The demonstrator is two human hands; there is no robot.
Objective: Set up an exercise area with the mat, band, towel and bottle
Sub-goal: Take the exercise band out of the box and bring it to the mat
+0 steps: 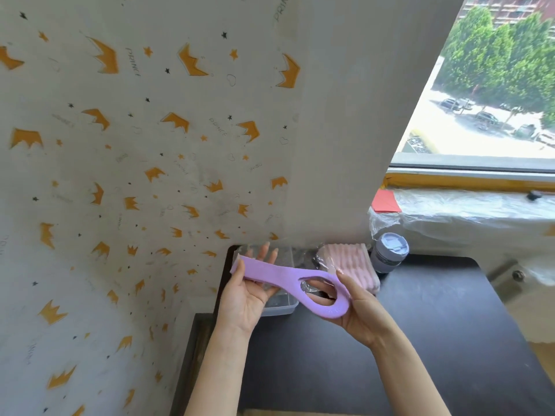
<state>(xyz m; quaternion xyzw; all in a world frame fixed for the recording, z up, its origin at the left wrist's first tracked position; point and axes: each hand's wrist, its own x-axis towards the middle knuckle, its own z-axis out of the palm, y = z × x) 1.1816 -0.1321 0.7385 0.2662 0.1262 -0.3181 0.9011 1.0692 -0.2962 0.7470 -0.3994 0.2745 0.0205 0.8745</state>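
Both hands hold a purple resistance band (279,273) above the dark table (435,325). My left hand (249,292) pinches the band's flat left end between thumb and fingers. My right hand (360,310) grips its looped right end, thumb over the top. A folded pink towel (350,264) in clear wrap lies behind the band near the wall. To the towel's right stands a grey-lilac bottle (389,252) with a lid, upright. No mat is in view.
A clear plastic box (280,306) sits on the table under my left hand. A crown-patterned wall (135,175) rises at the left. Behind the table, a plastic-covered windowsill (468,214) holds a red card (386,202).
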